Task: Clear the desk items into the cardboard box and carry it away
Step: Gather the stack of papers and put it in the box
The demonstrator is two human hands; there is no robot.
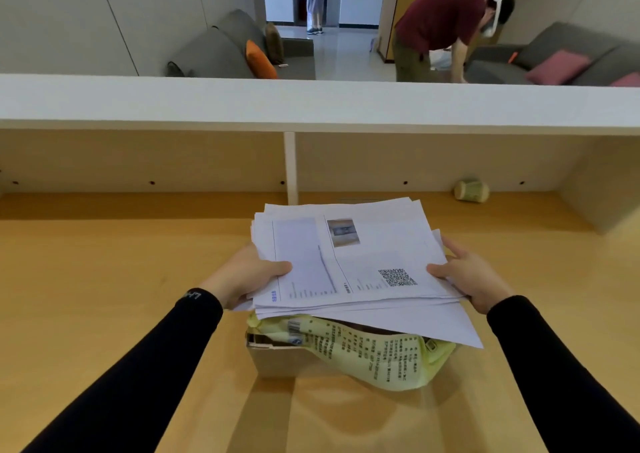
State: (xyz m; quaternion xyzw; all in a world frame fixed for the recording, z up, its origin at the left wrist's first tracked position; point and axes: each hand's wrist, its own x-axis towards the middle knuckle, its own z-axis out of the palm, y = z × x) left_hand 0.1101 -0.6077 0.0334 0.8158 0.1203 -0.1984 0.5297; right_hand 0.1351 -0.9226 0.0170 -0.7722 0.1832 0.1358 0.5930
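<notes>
The stack of papers [349,258] hangs just over the cardboard box [277,361], pinched at its edges by the left hand [247,276] and right hand [471,276], while a yellow packet [377,352] already spills over the box's rim. Packing looks nearly done, though the carrying is yet to come. A small green cup [471,191] lies on its side far back on the wooden desk [104,262] under a white shelf [311,102], with sofas and two people in the room beyond.

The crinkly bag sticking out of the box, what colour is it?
The bag is pale yellow with dark printed text and a barcode, seen in the head view.

White papers [349,255], black QR code; pale-yellow bag [381,355]; tan box [277,361]; black sleeves [145,366].
</notes>
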